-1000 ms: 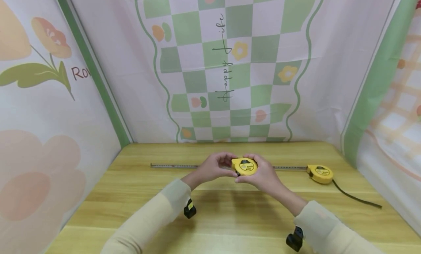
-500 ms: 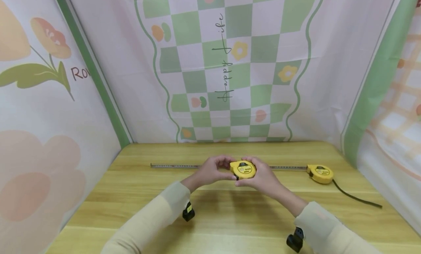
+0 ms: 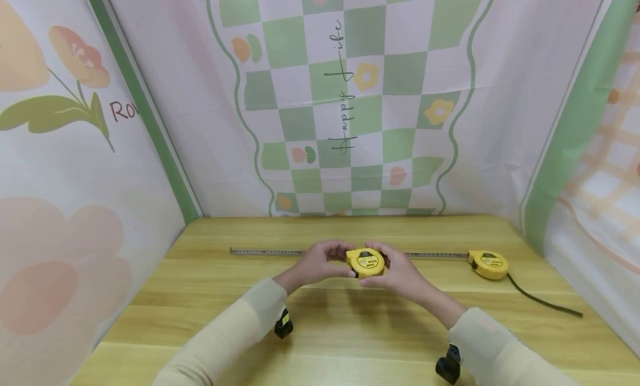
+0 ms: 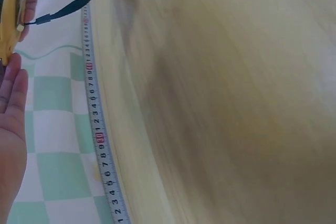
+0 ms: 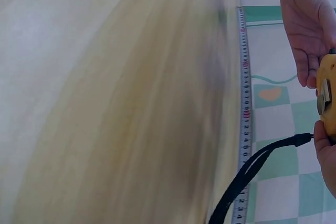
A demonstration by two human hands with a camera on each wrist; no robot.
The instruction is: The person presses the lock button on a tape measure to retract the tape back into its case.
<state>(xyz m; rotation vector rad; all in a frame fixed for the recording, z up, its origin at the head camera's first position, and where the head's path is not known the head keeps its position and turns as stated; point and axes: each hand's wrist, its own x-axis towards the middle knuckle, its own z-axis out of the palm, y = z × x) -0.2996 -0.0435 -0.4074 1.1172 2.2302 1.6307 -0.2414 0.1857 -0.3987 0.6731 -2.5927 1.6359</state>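
Observation:
In the head view, a yellow tape measure [image 3: 366,262] is held in the air above the table, its labelled face up. My right hand [image 3: 401,274] grips its right side between thumb and fingers. From the left, my left hand [image 3: 319,264] holds the other end, with the thumb in front and fingers behind; the exact contact is partly hidden. A black wrist strap [image 5: 247,174] hangs from the case in the right wrist view, and a metal clip [image 5: 324,95] shows on its underside. Its blade is not seen drawn out.
A second yellow tape measure [image 3: 488,265] lies on the wooden table [image 3: 350,336] at the right, its black strap [image 3: 542,301] trailing toward the right edge. Its drawn-out blade [image 3: 265,252] runs left behind the hands. A patterned cloth [image 3: 320,97] hangs at the back.
The held tape measure and both hands have shifted slightly down and left in the head view, toward the person. The grip looks the same. The second tape measure has stayed in place.

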